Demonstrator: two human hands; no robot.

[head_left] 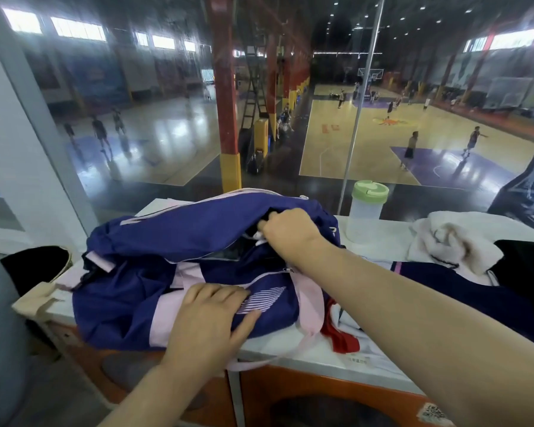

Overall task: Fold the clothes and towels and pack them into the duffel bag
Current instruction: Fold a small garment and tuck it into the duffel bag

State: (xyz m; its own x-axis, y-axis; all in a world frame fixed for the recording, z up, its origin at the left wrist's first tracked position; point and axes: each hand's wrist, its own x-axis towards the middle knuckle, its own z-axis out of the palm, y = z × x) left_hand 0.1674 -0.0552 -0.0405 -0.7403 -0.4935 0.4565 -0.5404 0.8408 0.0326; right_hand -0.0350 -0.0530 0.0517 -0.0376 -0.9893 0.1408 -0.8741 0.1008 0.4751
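Note:
A navy duffel bag (pixel 179 232) with pink straps lies on the white counter (pixel 293 355), its top zip partly open. My left hand (pixel 210 318) presses flat on the bag's near side, fingers spread. My right hand (pixel 285 234) grips the bag's upper flap at the opening, fingers curled into the fabric. A white towel (pixel 450 241) is bunched at the right. A navy garment (pixel 463 291) lies under my right forearm, and a red and white garment (pixel 342 337) lies beside the bag.
A clear bottle with a green lid (pixel 367 211) stands behind the bag by the glass wall. A beige tote bag (pixel 40 291) hangs off the counter's left end. A black cloth (pixel 524 266) lies at the far right. Beyond the glass are basketball courts.

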